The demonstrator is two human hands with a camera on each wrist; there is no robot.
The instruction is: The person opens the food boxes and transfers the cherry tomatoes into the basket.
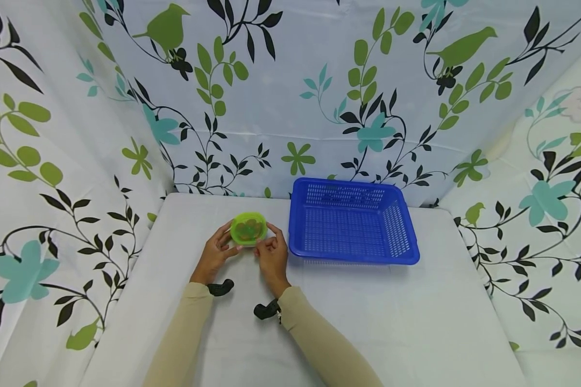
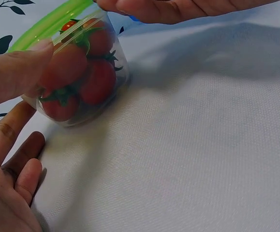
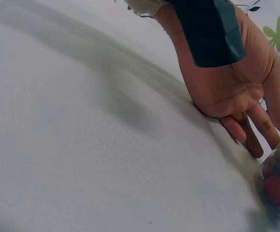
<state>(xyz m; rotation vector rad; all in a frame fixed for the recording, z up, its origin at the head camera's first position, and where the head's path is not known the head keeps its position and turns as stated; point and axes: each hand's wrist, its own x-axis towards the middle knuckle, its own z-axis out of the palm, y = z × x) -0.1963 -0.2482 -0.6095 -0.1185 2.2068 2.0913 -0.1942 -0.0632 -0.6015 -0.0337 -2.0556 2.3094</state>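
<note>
A small clear tub with a green-rimmed lid stands tilted in the left wrist view. Inside are several red tomatoes with green stems. My left hand grips the tub from its left, the thumb against the side just under the lid and the other fingers lower down. From the right side, my right hand holds the lid's edge with bent fingers. The right wrist view has the left hand across the table, with the tub cut off at the right border.
A blue plastic basket with slotted walls stands right of the tub, near the table's back edge. White cloth covers the table. Patterned curtains hang behind it and on both sides. Each wrist carries a dark camera.
</note>
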